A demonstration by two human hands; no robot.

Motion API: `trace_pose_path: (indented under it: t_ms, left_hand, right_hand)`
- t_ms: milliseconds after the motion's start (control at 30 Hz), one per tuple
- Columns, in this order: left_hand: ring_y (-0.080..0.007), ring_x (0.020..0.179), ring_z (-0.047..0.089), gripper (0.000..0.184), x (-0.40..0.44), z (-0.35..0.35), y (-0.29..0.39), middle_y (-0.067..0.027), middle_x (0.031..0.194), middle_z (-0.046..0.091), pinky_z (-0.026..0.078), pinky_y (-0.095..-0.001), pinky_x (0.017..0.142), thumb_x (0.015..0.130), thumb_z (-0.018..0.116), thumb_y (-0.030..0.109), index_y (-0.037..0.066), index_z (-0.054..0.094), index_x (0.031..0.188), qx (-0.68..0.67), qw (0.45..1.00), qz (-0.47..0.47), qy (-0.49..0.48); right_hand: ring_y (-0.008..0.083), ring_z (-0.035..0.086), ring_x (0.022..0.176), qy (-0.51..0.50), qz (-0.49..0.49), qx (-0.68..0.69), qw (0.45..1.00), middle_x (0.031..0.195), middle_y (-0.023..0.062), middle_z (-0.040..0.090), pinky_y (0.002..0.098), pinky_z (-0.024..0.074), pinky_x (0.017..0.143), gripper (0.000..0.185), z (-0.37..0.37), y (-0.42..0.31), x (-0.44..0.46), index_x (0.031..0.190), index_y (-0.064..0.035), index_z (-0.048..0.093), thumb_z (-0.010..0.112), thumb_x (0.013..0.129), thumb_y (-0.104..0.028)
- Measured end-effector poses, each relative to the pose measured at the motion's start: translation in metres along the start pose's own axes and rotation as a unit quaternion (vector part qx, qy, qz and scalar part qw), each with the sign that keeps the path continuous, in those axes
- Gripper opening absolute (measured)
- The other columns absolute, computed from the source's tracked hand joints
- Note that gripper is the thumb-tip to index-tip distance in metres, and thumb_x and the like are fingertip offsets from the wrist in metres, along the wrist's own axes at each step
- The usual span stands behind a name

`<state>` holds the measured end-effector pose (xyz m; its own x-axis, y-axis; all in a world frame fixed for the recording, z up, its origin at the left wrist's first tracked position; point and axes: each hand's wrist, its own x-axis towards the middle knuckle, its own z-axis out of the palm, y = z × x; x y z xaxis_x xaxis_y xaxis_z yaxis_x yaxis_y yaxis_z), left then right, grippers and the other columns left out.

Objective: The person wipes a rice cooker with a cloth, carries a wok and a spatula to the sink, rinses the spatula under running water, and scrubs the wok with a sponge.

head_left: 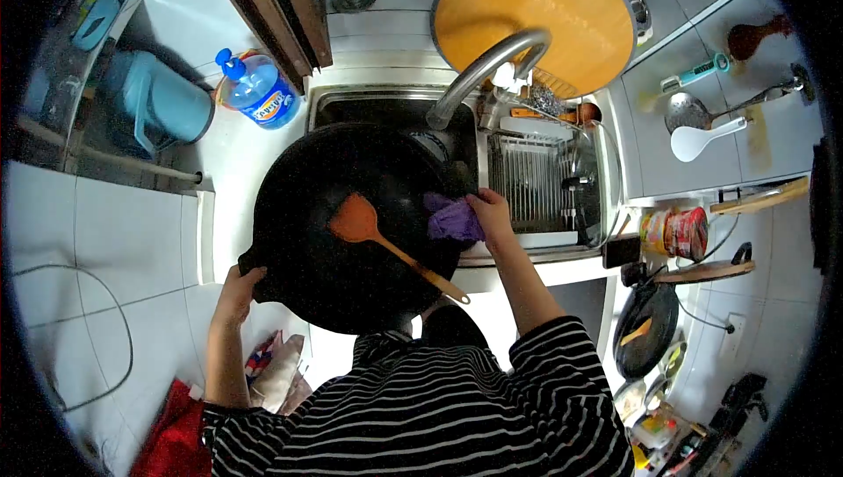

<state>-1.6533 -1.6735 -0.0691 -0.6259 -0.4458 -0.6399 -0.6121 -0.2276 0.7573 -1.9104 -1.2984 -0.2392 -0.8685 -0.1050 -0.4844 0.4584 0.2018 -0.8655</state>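
A large black wok (303, 161) is held over the front edge of the sink, in front of my body. My left hand (234, 295) is closed around the small handle on its near left side. On the right side, my right hand (490, 215) grips a crumpled purple cloth (453, 218) against the wok's rim, just below its other handle (458, 179). Whether those fingers also press on the wok itself, I cannot tell. An orange spatula (355, 218) with a wooden-looking handle lies inside the wok, its handle end jutting over the near rim.
Behind the wok is the sink (386, 93) with a curved metal faucet (492, 60). A dish rack (524, 183) fills the right basin. A blue soap bottle (263, 95) stands at the left, and a round yellow board (536, 11) leans at the back. A pan (645, 345) sits at right.
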Motion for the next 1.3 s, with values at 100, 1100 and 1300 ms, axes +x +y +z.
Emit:
trace_pose_path:
  t_ms: [100, 1100, 1300]
  left_hand:
    - [-0.0146, 0.08, 0.058, 0.022, 0.008, 0.006, 0.005, -0.0065, 0.089, 0.062, 0.045, -0.0284, 0.073, 0.082, 0.055, 0.005, -0.007, 0.058, 0.1, -0.024, 1.0, 0.014, -0.006]
    - [-0.0271, 0.084, 0.064, 0.037, -0.017, 0.004, 0.004, -0.0145, 0.099, 0.063, 0.057, -0.036, 0.069, 0.076, 0.053, 0.004, -0.007, 0.053, 0.112, -0.126, 0.968, 0.025, 0.216]
    - [-0.0268, 0.083, 0.064, 0.037, -0.047, -0.022, -0.017, -0.0133, 0.098, 0.062, 0.057, -0.0361, 0.07, 0.075, 0.053, 0.005, -0.006, 0.053, 0.111, -0.144, 0.961, 0.005, 0.238]
  right_hand:
    - [0.015, 0.059, 0.078, -0.006, 0.031, 0.061, 0.998, 0.091, 0.0083, 0.063, 0.0264, 0.0478, 0.069, 0.027, 0.009, 0.002, 0.011, 0.109, 0.004, 0.059, 0.06, 0.084, -0.005]
    - [0.0353, 0.043, 0.119, -0.157, -0.046, -0.31, 0.937, 0.127, 0.0183, 0.047, 0.0443, 0.0376, 0.099, 0.04, 0.082, 0.058, 0.041, 0.119, -0.0037, 0.053, 0.061, 0.08, -0.008]
    - [0.0411, 0.032, 0.126, -0.203, -0.262, -0.42, 0.845, 0.138, 0.0244, 0.032, 0.0468, 0.0349, 0.102, 0.076, 0.149, 0.104, 0.073, 0.14, -0.012, 0.028, 0.068, 0.074, -0.012]
